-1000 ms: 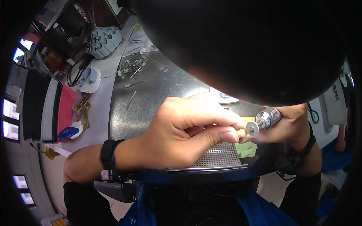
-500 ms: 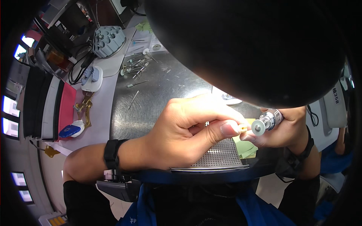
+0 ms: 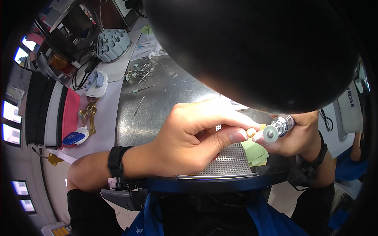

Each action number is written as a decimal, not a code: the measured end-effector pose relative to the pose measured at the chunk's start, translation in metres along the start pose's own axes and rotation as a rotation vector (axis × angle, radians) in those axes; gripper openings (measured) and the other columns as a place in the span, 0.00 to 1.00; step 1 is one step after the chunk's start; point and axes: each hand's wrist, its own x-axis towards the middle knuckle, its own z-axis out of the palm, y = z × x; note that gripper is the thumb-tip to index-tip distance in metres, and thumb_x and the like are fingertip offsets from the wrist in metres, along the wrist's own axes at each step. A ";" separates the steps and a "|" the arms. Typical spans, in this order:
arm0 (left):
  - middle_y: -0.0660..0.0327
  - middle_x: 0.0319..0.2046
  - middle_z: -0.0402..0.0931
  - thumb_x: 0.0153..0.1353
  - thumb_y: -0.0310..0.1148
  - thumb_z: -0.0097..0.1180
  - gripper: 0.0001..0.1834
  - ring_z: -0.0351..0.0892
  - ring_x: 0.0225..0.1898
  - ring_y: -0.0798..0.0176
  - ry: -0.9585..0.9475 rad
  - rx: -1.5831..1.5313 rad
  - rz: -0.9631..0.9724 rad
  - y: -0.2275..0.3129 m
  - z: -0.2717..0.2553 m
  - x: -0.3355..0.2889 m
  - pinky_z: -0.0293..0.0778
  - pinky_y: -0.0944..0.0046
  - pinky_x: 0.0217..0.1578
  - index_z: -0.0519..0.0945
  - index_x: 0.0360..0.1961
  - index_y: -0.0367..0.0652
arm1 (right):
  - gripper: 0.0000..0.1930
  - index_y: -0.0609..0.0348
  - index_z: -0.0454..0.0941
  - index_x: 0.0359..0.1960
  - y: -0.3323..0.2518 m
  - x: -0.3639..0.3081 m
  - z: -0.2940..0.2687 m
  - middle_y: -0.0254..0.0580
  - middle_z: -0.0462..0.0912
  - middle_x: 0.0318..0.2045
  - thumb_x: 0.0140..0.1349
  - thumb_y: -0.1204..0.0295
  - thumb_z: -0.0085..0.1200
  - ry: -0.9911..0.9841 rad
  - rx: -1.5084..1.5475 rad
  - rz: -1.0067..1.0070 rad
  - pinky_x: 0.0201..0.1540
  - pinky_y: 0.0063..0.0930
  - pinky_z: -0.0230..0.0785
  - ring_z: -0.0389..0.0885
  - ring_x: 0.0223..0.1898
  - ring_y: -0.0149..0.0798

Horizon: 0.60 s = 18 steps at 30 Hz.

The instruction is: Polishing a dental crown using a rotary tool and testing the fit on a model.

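A small yellowish dental crown [image 3: 251, 132] is pinched between the thumb and forefinger of my left hand [image 3: 189, 137]. My right hand [image 3: 293, 135] is wrapped round a silver rotary handpiece [image 3: 284, 123]. At the handpiece's tip sits a pale green grinding disc [image 3: 270, 133], facing me and a little to the right of the crown. Disc and crown look apart. The right thumb tip comes close to the crown; whether it touches is hard to tell. Most of the handpiece's body is hidden in my right hand.
A perforated metal grille [image 3: 226, 163] and green paper slips [image 3: 255, 151] lie beneath my hands. Loose burs [image 3: 141, 70] are scattered at the far left of the metal tabletop. Beyond stand a grey bur block [image 3: 113, 45] and a dental model [image 3: 95, 82]. A large dark round shape [image 3: 256, 51] covers the upper right.
The crown has been turned in my left fingers, so more of its yellow outer side shows. The left fingertips have shifted slightly. The handpiece stays nearly in place.
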 end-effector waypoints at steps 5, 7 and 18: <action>0.61 0.35 0.88 0.63 0.24 0.67 0.09 0.74 0.26 0.72 -0.021 0.018 0.029 0.002 -0.003 -0.002 0.66 0.70 0.26 0.89 0.45 0.41 | 0.16 0.58 0.81 0.17 0.000 0.001 0.002 0.37 0.82 0.17 0.41 0.66 0.79 0.061 -0.005 -0.050 0.19 0.24 0.68 0.82 0.17 0.33; 0.61 0.36 0.88 0.63 0.23 0.67 0.09 0.77 0.29 0.72 -0.067 -0.030 -0.036 0.002 -0.005 -0.002 0.68 0.71 0.26 0.89 0.45 0.40 | 0.16 0.58 0.82 0.19 -0.001 0.001 0.003 0.37 0.83 0.17 0.41 0.65 0.80 0.064 -0.006 -0.064 0.20 0.24 0.69 0.83 0.18 0.34; 0.60 0.37 0.88 0.63 0.22 0.67 0.08 0.80 0.34 0.73 -0.068 -0.114 0.035 0.001 -0.003 0.001 0.70 0.72 0.31 0.89 0.44 0.38 | 0.23 0.60 0.88 0.29 0.001 0.004 0.001 0.37 0.83 0.18 0.41 0.55 0.82 0.038 -0.152 -0.121 0.20 0.24 0.69 0.82 0.17 0.34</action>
